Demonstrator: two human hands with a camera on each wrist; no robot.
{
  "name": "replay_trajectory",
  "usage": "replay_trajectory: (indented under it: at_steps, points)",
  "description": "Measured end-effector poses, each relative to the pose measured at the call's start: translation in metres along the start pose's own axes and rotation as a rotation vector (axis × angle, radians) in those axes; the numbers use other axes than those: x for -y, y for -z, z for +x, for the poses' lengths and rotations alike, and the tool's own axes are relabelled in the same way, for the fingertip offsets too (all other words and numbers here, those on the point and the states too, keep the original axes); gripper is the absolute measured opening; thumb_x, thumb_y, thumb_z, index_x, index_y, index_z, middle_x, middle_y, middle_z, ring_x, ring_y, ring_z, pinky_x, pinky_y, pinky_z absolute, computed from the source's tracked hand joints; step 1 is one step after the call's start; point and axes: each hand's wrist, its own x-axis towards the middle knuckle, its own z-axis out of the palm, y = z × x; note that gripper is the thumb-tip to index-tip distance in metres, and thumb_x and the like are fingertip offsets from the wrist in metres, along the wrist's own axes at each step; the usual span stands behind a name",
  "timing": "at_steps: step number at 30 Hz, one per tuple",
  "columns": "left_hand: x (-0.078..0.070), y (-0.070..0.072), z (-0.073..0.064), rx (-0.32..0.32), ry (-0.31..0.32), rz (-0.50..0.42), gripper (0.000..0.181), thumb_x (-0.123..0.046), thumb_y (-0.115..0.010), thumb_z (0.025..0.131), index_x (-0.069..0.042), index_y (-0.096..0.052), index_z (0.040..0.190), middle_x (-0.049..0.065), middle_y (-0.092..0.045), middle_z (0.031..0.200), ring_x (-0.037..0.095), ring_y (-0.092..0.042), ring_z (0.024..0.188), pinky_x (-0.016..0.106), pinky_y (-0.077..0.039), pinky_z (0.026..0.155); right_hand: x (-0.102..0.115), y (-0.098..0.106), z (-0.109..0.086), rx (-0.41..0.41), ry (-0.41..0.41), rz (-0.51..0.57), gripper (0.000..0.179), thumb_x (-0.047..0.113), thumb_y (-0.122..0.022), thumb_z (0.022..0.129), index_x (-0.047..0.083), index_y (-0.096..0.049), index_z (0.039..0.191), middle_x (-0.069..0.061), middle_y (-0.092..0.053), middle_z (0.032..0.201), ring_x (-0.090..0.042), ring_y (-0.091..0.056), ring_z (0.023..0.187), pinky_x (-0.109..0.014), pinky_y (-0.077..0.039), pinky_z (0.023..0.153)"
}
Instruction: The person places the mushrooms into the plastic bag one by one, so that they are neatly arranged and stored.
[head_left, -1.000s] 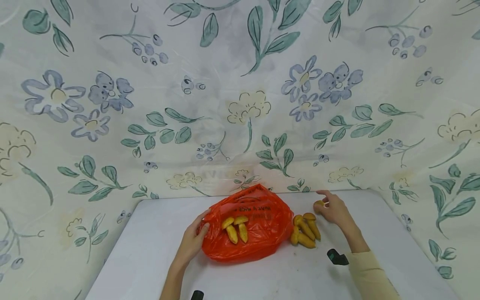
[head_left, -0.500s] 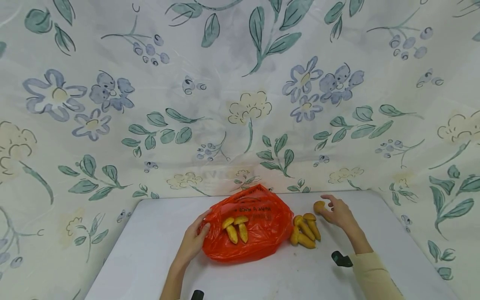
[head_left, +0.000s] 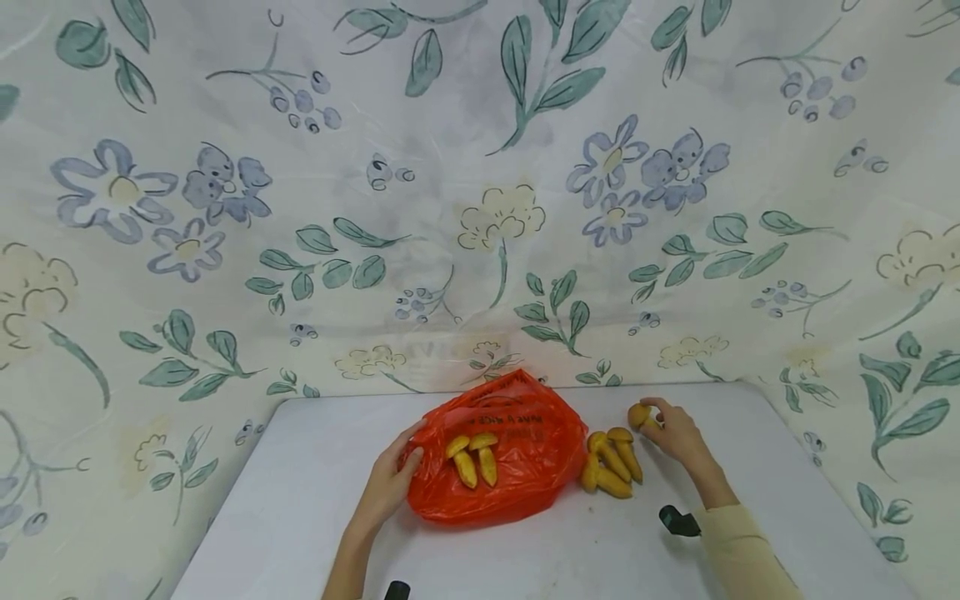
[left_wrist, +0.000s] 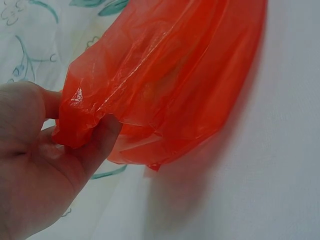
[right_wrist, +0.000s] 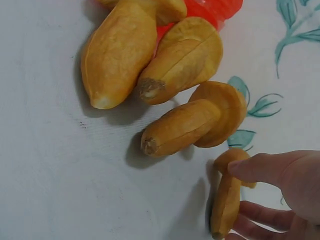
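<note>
A red plastic bag lies on the white table. Its left edge is pinched between the thumb and fingers of my left hand, seen closer in the left wrist view, where the hand holds the gathered film. Two yellow-brown mushrooms show against the bag's middle; whether they lie on or inside it I cannot tell. At right, my right hand pinches another mushroom near its cap. In the right wrist view, the thumb presses this mushroom and the other fingers sit by its stem.
Between the bag and my right hand lie 3 loose mushrooms, close together. The table meets a hanging floral sheet at its back edge. Dark wrist cameras sit by each forearm.
My right hand opens slightly off the far-right mushroom, then closes its index finger and thumb on it again. The left hand and the bag stay nearly still.
</note>
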Motion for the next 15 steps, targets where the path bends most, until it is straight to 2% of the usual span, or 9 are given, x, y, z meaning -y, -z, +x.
replay_trajectory:
  at_steps: [4,11,15]
  points:
    - [-0.0005,-0.0005,-0.0001,0.0,-0.003,0.006,0.048,-0.014,-0.049,0.102,-0.024,-0.042,0.149,0.009,-0.043,0.154,0.034,-0.039,0.143,0.051,-0.041,0.111,-0.0017,-0.0012,0.001,0.002,-0.001,-0.006,0.05,0.01,-0.06,0.089,0.004,-0.047,0.138,-0.034,-0.056,0.118,-0.037,-0.058,0.093,-0.04,-0.056,0.069]
    - [-0.0019,0.0,0.0001,0.002,-0.016,0.0,0.048,-0.014,-0.048,0.103,-0.023,-0.042,0.149,0.009,-0.043,0.154,0.033,-0.039,0.143,0.051,-0.04,0.112,0.0003,-0.0006,0.0017,-0.001,0.01,-0.027,0.048,0.008,-0.059,0.091,0.004,-0.048,0.138,-0.033,-0.057,0.119,-0.037,-0.059,0.093,-0.036,-0.056,0.066]
    - [-0.0008,-0.001,0.0001,0.001,-0.019,-0.007,0.047,-0.013,-0.049,0.102,-0.022,-0.043,0.148,0.008,-0.045,0.153,0.032,-0.041,0.143,0.05,-0.04,0.113,0.0002,-0.0009,-0.0006,0.007,-0.007,-0.031,0.048,0.007,-0.059,0.092,0.004,-0.047,0.138,-0.031,-0.059,0.113,-0.031,-0.059,0.085,-0.034,-0.055,0.063]
